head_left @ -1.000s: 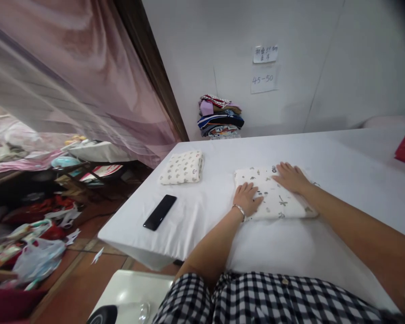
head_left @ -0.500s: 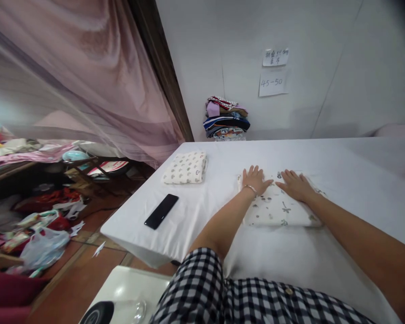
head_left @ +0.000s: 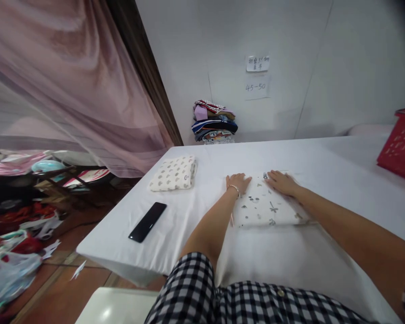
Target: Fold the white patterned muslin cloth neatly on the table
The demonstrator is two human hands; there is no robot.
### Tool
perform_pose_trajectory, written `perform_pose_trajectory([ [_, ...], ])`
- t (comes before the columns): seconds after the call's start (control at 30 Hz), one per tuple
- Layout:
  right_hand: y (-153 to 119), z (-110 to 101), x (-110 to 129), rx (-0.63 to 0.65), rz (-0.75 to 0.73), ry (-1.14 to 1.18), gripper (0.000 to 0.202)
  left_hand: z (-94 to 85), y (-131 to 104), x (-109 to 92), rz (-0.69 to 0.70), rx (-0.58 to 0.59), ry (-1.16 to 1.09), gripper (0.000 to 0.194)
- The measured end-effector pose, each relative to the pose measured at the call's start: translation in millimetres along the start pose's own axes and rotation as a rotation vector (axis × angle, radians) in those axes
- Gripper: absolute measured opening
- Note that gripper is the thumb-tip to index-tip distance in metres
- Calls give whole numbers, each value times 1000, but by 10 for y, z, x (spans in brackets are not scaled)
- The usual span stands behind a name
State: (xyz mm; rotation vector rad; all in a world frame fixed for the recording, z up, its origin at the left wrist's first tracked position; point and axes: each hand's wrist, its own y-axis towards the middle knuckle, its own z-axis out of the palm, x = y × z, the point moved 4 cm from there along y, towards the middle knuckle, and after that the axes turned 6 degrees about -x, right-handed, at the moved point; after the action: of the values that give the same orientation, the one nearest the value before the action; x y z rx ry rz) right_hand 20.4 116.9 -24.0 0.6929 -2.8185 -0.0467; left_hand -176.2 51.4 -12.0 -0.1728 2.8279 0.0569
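A pale wall (head_left: 290, 27) is flanked on the left by a pink curtain (head_left: 70, 81), and a table (head_left: 195, 211) covered in white is set before it. A red basket (head_left: 401, 146) is partly seen at far right; a stack of clothes (head_left: 214, 121) is piled beyond the table's far edge. On the table a folded leaf-printed cloth (head_left: 261, 207) is laid flat, with a smaller folded cloth (head_left: 172, 174) placed well to its left. Its far corners are covered by the left hand (head_left: 238, 181) and right hand (head_left: 281, 182), palms down, fingers extended and slightly parted, nothing gripped. A black phone (head_left: 147, 222) is left nearer the front; a thin bracelet (head_left: 236, 188) is worn on the left wrist
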Motion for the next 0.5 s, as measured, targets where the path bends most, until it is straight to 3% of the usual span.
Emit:
perform_pose_trajectory([
  [0.27, 448, -165, -387, 109, 12, 35, 47, -217, 288, 70, -53, 207, 18, 50],
  [0.5, 759, -211, -501, 345, -78, 65, 52, -266, 524, 148, -2, 394, 70, 52],
])
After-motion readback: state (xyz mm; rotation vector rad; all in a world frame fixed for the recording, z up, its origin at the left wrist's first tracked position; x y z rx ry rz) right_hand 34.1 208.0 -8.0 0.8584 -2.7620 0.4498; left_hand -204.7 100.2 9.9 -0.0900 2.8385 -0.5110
